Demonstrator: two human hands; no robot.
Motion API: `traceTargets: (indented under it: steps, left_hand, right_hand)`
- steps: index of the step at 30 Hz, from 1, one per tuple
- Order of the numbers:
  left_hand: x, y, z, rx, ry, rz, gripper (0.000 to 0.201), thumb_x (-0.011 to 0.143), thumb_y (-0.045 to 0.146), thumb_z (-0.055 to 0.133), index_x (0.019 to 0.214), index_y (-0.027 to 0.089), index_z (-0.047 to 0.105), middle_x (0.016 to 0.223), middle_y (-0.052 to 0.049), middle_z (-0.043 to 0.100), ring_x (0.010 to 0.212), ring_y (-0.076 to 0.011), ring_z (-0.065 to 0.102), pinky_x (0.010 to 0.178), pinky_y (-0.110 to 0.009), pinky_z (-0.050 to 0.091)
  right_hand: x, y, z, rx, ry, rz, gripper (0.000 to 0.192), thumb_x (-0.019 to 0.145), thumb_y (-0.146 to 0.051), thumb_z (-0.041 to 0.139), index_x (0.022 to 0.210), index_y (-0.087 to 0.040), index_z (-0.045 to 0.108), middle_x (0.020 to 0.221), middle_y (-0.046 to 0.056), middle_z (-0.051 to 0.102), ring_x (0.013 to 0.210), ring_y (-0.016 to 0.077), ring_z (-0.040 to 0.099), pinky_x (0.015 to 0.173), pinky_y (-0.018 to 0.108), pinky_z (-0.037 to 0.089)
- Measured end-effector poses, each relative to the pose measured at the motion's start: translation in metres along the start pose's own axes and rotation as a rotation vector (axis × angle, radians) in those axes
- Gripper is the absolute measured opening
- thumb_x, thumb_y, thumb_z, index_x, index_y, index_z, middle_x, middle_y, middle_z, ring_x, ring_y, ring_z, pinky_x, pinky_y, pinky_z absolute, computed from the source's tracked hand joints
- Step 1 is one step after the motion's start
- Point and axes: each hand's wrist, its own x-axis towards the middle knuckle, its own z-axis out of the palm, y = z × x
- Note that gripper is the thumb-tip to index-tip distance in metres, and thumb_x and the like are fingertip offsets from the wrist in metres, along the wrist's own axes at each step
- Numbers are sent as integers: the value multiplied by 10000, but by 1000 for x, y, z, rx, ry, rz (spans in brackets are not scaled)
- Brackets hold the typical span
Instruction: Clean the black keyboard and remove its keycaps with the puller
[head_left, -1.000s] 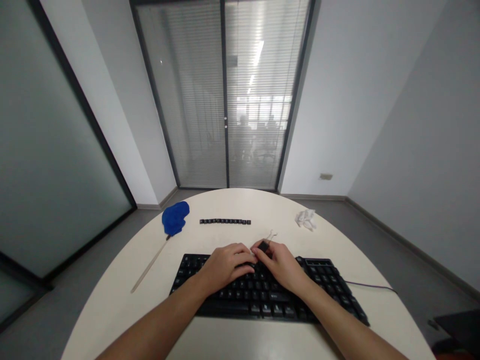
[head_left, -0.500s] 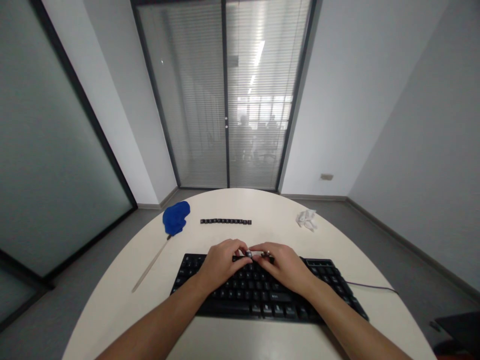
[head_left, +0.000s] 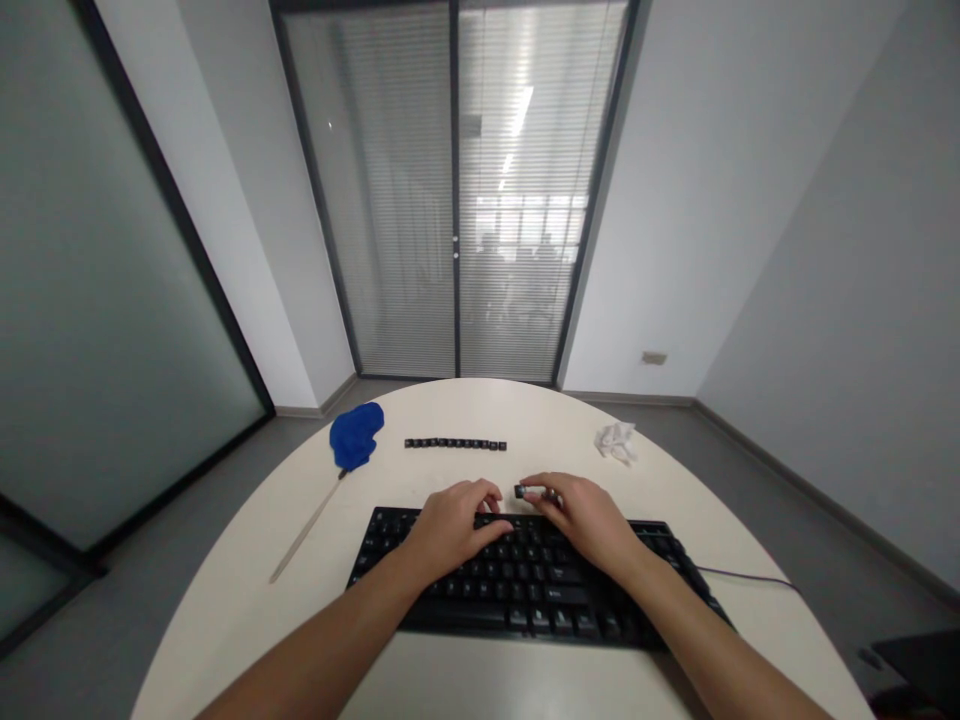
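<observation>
A black keyboard (head_left: 525,590) lies on the round white table (head_left: 225,610) in front of me. My left hand (head_left: 454,520) rests on its upper key rows, fingers curled. My right hand (head_left: 589,515) sits over the keyboard's back edge and pinches a small dark keycap (head_left: 523,491) with a metal puller between its fingertips, just above the top row. A row of removed black keycaps (head_left: 455,443) lies further back on the table.
A blue duster head with a long pale stick (head_left: 357,437) lies at the left rear of the table. A crumpled white tissue (head_left: 616,441) sits at the right rear. The keyboard's cable (head_left: 750,576) runs off to the right. Glass doors with blinds stand behind.
My right hand has moved back from the keys, lifting a small keycap clear of the keyboard's top row. My left hand stayed on the keys. The view shifted slightly.
</observation>
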Motion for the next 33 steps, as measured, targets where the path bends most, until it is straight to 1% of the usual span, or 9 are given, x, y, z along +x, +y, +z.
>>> traceTargets:
  steps: [4,7,11,16,19,25,30,33]
  left_hand:
    - [0,-1,1,1,-9,-5,254,825,376,716,1004,237,602,913,14,690,864,-175,648,761,-274,472]
    - [1,0,0,-2,-19,-1,247,831,373,710,1003,233,603,914,8,692,866,-177,649,755,-274,471]
    - [0,-1,0,-2,-24,4,245,837,378,702,1007,231,602,918,1,693,866,-181,649,754,-278,468]
    - [0,-3,2,-2,-12,17,249,837,381,705,1004,230,600,910,9,687,857,-176,647,749,-275,465]
    - [0,-4,2,1,-14,16,248,836,384,707,1001,233,601,912,9,685,855,-174,644,746,-272,465]
    - [0,-1,1,21,-25,6,237,836,379,704,994,232,605,908,8,685,848,-176,645,741,-273,464]
    - [1,2,-3,24,-26,3,215,843,363,692,988,228,607,909,4,687,844,-174,643,738,-271,461]
    - [1,2,-2,35,-22,19,177,848,352,679,952,222,619,901,1,686,836,-175,634,735,-273,456]
  right_hand:
    - [12,18,-5,-134,-14,154,271,932,-408,544,1071,-275,735,1040,66,755,997,263,685,821,326,499]
    - [27,31,-3,-208,-48,239,275,918,-400,565,1083,-271,743,1032,83,757,1005,264,684,819,311,491]
    - [50,42,5,-244,-82,296,255,883,-390,606,1052,-275,759,998,87,761,963,266,694,775,303,492]
    - [71,51,12,-267,-76,357,264,857,-378,626,1051,-262,761,978,103,757,930,272,695,744,307,496]
    - [78,52,14,-283,-62,377,269,860,-382,620,1063,-269,755,997,107,750,942,276,691,742,310,497]
    - [88,48,21,-306,-47,383,265,870,-353,613,1092,-286,741,1000,97,744,934,256,688,763,301,495]
    - [94,43,30,-314,-24,363,236,875,-333,611,1066,-284,739,997,90,740,940,249,682,765,298,488]
    - [95,41,34,-312,-8,339,230,886,-334,602,1068,-278,730,1002,84,741,959,246,672,781,302,482]
